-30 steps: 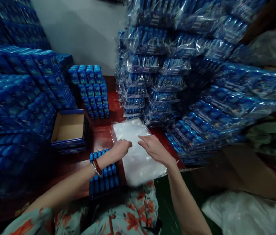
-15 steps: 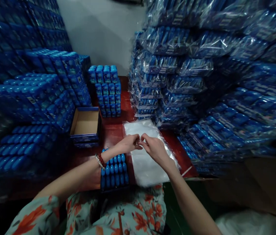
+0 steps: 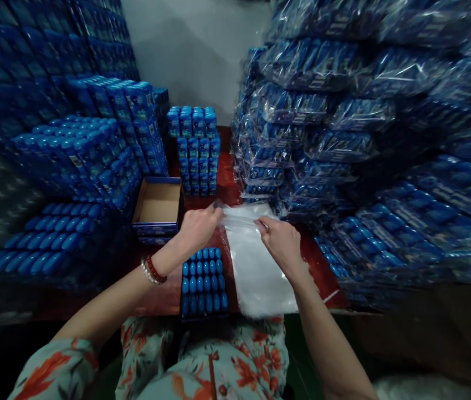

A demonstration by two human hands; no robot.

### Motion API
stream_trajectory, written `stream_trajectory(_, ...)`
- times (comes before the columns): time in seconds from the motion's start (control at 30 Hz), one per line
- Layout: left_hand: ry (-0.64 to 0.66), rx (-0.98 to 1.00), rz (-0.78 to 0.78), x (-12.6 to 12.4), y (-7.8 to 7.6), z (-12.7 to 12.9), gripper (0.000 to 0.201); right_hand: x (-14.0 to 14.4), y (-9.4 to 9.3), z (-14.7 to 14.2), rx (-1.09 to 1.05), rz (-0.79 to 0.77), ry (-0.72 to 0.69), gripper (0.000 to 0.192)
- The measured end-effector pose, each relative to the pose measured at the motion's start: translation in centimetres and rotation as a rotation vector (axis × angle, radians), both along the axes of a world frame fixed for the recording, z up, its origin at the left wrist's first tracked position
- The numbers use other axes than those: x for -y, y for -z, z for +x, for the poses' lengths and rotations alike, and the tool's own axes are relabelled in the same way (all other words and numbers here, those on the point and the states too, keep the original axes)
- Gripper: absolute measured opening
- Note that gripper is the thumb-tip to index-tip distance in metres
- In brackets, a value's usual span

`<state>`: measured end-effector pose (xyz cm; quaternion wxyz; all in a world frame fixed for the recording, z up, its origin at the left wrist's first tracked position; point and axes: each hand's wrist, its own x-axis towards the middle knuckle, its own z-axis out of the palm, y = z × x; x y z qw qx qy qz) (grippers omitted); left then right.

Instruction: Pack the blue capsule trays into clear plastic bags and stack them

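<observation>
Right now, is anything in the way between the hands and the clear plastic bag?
No. The left hand and right hand both pinch the top edge of the clear plastic bag directly; nothing visible lies between them.

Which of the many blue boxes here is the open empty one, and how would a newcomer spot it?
Start at the red table, then the tall blue stacks on its left. At their foot, just beyond the left hand, sits the open box: the only one showing a bare brown cardboard inside.
</observation>
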<state>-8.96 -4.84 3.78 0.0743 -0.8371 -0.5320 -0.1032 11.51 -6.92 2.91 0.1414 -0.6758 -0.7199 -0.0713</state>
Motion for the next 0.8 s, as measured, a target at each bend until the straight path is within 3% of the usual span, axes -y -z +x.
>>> stream_trajectory(0.1, -0.123, 0.169, 0.283, 2.6, 0.4, -3.0, 0.023, 0.9, 1.2, -1.6, -0.128, 0.282, -0.091, 0.026)
stream_trajectory(0.2, -0.345, 0.421, 0.410, 4.9, 3.4, -5.5, 0.021, 1.2, 4.3, -3.3, -0.271, 0.369, -0.156, 0.025)
stream_trajectory(0.3, -0.589, 0.561, 0.214, 6.1, 8.3, -6.7, 0.020, 0.3, 8.7, -4.9, -0.489, 0.198, -0.142, 0.023)
stream_trajectory(0.37, -0.662, 0.650, 0.017, 6.2, 11.6, -6.9, 0.019, -0.5, 11.5, -5.7, -0.629, 0.017, -0.125, 0.024)
stream_trajectory(0.47, -0.566, 0.853, -0.190, 5.5, 15.6, -6.4, 0.021, -1.5, 14.4, -6.6, -0.708, -0.212, -0.114, 0.028)
stream_trajectory(0.53, -0.478, 0.932, -0.253, 5.1, 17.2, -6.0, 0.022, -1.8, 15.4, -6.9, -0.704, -0.282, -0.129, 0.030)
stream_trajectory(0.63, -0.432, 0.967, -0.294, 5.4, 18.6, -5.7, 0.023, -1.2, 15.9, -7.1, -0.717, -0.304, -0.159, 0.030)
stream_trajectory(0.8, -0.451, 1.046, -0.281, 8.9, 19.7, -5.3, 0.026, 2.1, 16.0, -7.1, -0.761, -0.326, -0.204, 0.031)
